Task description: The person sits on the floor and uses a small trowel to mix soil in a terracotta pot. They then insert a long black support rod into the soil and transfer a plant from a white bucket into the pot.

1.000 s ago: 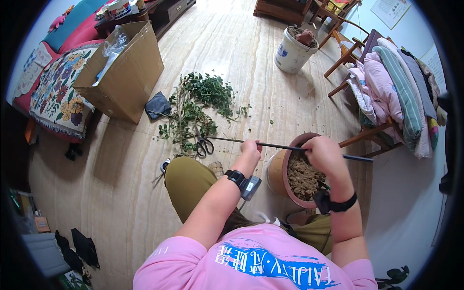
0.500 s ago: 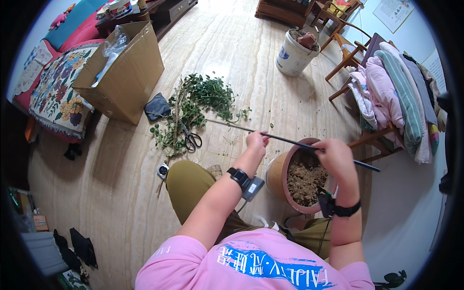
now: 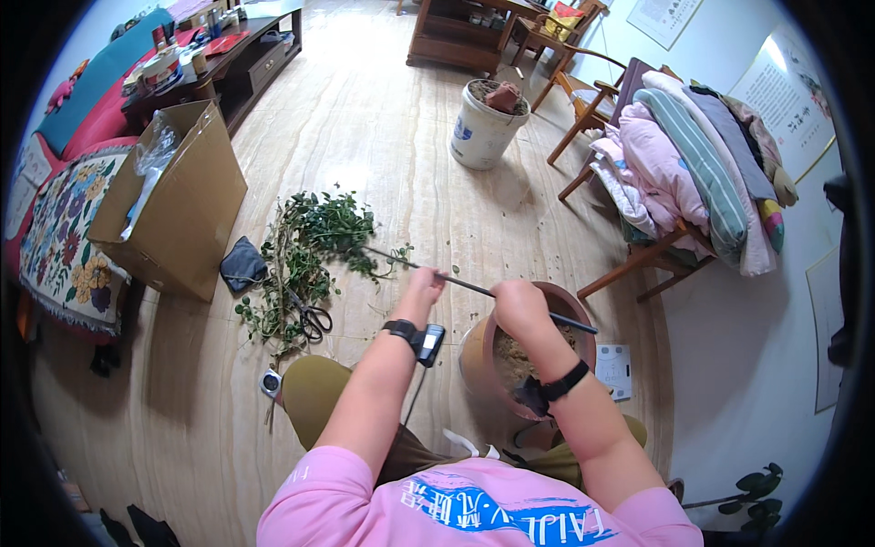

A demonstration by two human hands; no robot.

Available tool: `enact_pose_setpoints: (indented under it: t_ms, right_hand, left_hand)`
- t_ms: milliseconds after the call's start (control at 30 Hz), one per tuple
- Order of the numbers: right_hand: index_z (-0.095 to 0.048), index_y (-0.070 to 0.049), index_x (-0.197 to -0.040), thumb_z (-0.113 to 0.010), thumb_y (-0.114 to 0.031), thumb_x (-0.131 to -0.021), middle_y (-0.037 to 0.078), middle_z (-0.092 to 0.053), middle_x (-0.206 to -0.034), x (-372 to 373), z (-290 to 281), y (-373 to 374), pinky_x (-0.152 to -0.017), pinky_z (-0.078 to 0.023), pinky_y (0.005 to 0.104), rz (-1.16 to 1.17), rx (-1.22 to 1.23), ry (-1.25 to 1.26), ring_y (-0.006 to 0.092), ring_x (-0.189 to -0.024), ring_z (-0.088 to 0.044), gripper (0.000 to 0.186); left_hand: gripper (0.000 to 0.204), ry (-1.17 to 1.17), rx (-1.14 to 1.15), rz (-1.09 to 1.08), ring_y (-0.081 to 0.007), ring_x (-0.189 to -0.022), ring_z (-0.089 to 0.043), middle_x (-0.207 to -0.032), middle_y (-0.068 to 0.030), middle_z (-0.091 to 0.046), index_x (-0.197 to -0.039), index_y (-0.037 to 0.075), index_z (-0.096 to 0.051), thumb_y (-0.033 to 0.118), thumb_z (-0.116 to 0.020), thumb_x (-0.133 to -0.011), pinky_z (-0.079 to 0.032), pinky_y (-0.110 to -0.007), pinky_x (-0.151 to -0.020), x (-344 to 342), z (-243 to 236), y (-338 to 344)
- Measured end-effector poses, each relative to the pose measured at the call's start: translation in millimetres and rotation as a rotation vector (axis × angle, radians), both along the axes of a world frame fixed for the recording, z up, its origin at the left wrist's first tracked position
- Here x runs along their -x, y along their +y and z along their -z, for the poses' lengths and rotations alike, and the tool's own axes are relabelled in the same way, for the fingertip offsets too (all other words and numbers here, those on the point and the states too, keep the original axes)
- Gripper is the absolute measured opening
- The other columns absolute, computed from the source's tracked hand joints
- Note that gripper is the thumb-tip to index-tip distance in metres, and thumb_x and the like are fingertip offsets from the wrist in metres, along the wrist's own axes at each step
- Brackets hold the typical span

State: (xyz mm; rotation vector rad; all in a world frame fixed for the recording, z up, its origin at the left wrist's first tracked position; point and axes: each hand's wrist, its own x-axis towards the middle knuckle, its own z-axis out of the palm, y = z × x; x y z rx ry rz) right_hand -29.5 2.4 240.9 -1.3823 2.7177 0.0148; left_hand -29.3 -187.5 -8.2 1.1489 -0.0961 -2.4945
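My left hand [image 3: 424, 290] and my right hand [image 3: 525, 314] both grip a long thin dark rod [image 3: 470, 285], held slanting across my front. My right hand is above the terracotta-coloured pot [image 3: 475, 357], where crumbly soil [image 3: 513, 361] shows inside. My left hand is just left of the pot. Beyond it, a heap of leafy trailing cuttings [image 3: 328, 219] lies on the floor, with black-handled scissors [image 3: 315, 323] among them and a dark cloth [image 3: 242, 264] beside them.
A cardboard box [image 3: 182, 219] stands left, beside a patterned sofa cover [image 3: 70, 239]. Ahead are a white bucket with soil [image 3: 483, 137] and a low dark table [image 3: 254, 72]. Chairs with folded quilts [image 3: 663, 173] line the right wall. A white flat device [image 3: 614, 370] lies by the pot.
The view has swung, shifting the room leftward and, at the far end, downward. My right hand, still on the rod, has moved left across the pot, nearer my left hand.
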Motion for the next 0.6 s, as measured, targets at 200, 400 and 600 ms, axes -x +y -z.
enact_pose_setpoints:
  t_ms: [200, 400, 600]
  right_hand:
    - [-0.073, -0.007, -0.093, -0.058, -0.005, -0.084, 0.017, -0.068, -0.087, 3.0, -19.2, 4.1, -0.076, -0.053, 0.0431, -0.288, 0.311, 0.0, 0.0348, -0.086, -0.066, 0.017]
    - [-0.072, -0.003, -0.095, -0.063, -0.012, -0.09, 0.012, -0.07, -0.087, -44.7, -119.6, 74.8, -0.077, -0.053, 0.0341, -0.437, 0.519, -0.48, 0.0226, -0.084, -0.067, 0.014]
    - [-0.073, 0.0, -0.08, -0.057, -0.031, -0.096, 0.005, -0.066, -0.064, -11.7, -28.1, 198.3, -0.059, -0.048, 0.03, 0.274, 0.127, -0.982, 0.0115, -0.059, -0.058, 0.038]
  left_hand:
    - [0.009, -0.07, -0.006, 0.14, -0.0284, -0.07, -0.068, -0.078, -0.0113, -0.06, -0.094, -0.001, -0.052, 0.0, -0.044, -0.097, -0.063, -0.038, -0.066, -29.5, -17.4, -28.1]
    - [0.011, 0.095, 0.044, 0.146, -0.0305, -0.081, -0.07, -0.093, -0.0215, -0.066, -0.1, -0.01, -0.055, -0.002, -0.049, -0.096, -0.063, -0.029, -0.071, -17.9, -73.7, -29.0]
    - [0.013, 0.188, 0.06, 0.084, -0.0306, -0.084, -0.07, -0.096, -0.0239, -0.065, -0.101, -0.013, -0.054, -0.003, -0.051, -0.094, -0.063, -0.028, -0.074, 3.1, -154.0, -11.6]
